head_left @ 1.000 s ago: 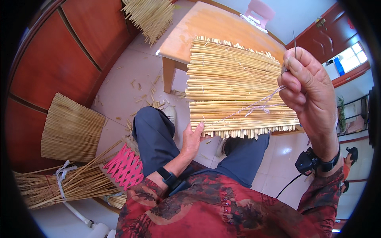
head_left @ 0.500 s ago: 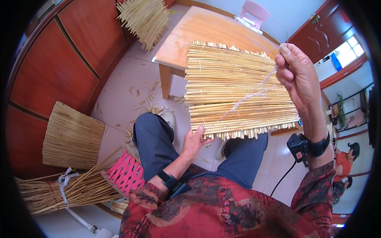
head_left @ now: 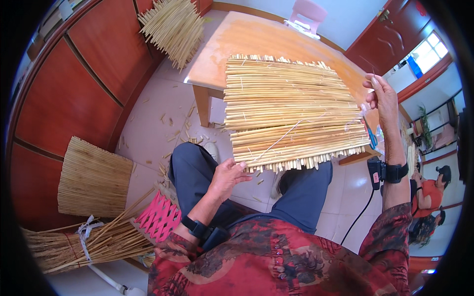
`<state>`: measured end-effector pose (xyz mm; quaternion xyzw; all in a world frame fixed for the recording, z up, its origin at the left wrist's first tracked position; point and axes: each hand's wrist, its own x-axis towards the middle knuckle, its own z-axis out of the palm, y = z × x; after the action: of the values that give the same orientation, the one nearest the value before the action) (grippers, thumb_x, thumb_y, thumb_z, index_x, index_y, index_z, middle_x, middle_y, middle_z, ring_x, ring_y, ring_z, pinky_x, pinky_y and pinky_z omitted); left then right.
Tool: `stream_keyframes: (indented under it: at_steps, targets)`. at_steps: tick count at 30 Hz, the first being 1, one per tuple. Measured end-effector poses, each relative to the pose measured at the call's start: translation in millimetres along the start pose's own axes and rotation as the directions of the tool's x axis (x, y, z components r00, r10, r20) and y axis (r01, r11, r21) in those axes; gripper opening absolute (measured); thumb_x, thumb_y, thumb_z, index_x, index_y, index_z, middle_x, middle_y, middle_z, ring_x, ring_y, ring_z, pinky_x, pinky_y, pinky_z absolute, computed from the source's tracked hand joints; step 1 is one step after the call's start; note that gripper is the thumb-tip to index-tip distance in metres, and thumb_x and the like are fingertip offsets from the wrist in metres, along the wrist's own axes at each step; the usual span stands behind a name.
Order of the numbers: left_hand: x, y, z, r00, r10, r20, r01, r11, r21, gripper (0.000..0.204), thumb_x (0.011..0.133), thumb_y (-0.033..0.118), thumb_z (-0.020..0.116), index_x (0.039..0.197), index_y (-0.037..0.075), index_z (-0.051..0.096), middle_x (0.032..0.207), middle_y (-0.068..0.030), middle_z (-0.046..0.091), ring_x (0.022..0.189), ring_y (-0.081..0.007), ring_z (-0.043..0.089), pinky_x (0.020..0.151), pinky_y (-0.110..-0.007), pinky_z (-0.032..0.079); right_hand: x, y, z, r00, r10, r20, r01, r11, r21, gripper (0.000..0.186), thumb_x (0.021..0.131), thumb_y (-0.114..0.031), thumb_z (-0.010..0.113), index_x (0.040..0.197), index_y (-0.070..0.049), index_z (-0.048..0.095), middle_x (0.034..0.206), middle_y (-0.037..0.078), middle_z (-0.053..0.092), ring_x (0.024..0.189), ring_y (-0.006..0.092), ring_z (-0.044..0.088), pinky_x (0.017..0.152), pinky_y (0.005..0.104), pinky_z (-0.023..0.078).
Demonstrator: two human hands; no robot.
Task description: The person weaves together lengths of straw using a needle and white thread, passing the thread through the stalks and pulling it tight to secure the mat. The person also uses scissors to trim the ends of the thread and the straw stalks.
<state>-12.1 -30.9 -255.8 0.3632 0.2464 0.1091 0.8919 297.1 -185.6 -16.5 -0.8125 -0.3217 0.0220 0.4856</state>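
A mat of straw-coloured stalks [head_left: 291, 106], laid side by side and stitched with pale thread, is held up before me over my knees and the table's near edge. My left hand [head_left: 227, 180] grips its near left corner, thumb on top. Past the mat's right edge my right hand [head_left: 385, 101] is raised, thumb and forefinger pinching a thin needle [head_left: 374, 72] whose point sticks up. A loose pale thread [head_left: 281, 138] lies slantwise across the mat's near half. Where it joins the needle I cannot make out.
The wooden table [head_left: 212, 64] stands ahead, with blue-handled scissors [head_left: 373, 140] by its right side. Another stalk mat [head_left: 94, 180] leans on the red cabinet [head_left: 64, 93]. Bundled stalks [head_left: 89, 246] lie at lower left, more stalks [head_left: 175, 32] at far left. Offcuts litter the floor. People [head_left: 432, 192] sit at right.
My right hand has moved right and lower, away from the mat's edge. The thread that was pulled up to it now lies slack on the mat. The left hand keeps its grip.
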Motion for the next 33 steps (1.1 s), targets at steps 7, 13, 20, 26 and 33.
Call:
stream_keyframes:
  at_steps: [7,13,20,26,33]
  targets:
    - [-4,28,-5,0.963,0.003,0.271,-0.033,0.994,0.106,0.045,0.086,0.01,0.055,0.126,-0.002,0.036,0.115,-0.014,0.053,0.103,-0.0224,0.055,0.084,-0.036,0.049,-89,-6,56,0.77,0.291,0.568,-0.448,0.88,0.157,0.026,0.09,-0.017,0.047,0.11,-0.002,0.053,0.075,0.002,0.059,0.051,0.0007,0.045,0.042,0.0139,0.036]
    - [-1,17,-5,0.967,0.018,0.255,-0.045,0.994,0.102,0.041,0.088,0.012,0.051,0.124,-0.004,0.038,0.115,-0.0152,0.053,0.102,-0.0245,0.056,0.083,-0.037,0.05,-151,11,123,0.677,0.239,0.696,-0.394,0.917,0.068,0.018,0.089,-0.011,0.043,0.103,0.0,0.049,0.076,0.006,0.061,0.051,0.0055,0.049,0.045,0.0175,0.04]
    - [5,4,-5,0.984,0.039,0.175,-0.051,0.997,0.066,0.035,0.091,0.017,0.047,0.117,-0.007,0.043,0.111,-0.0181,0.055,0.098,-0.0287,0.059,0.08,-0.038,0.051,-170,36,149,0.819,-0.203,0.537,0.268,0.962,-0.044,0.008,0.083,-0.007,0.054,0.088,-0.001,0.054,0.076,0.01,0.057,0.064,0.023,0.056,0.059,0.0302,0.046]
    - [3,4,-1,0.98,0.056,0.189,-0.063,0.998,0.031,0.036,0.092,0.02,0.046,0.116,-0.007,0.044,0.111,-0.0175,0.055,0.098,-0.0289,0.059,0.08,-0.038,0.051,-162,37,162,0.806,-0.407,0.43,0.504,0.852,-0.139,0.008,0.081,-0.006,0.057,0.088,-0.002,0.058,0.084,0.011,0.058,0.077,0.0231,0.057,0.065,0.0288,0.044]
    - [7,-3,-3,0.973,0.017,0.229,-0.019,1.0,0.008,0.04,0.091,0.021,0.048,0.121,-0.004,0.042,0.114,-0.0161,0.054,0.1,-0.0296,0.058,0.084,-0.04,0.049,-154,36,206,0.98,0.069,0.185,-0.137,0.911,0.389,0.009,0.088,-0.008,0.053,0.09,0.0,0.057,0.083,0.005,0.06,0.075,0.0104,0.057,0.066,0.0241,0.045]
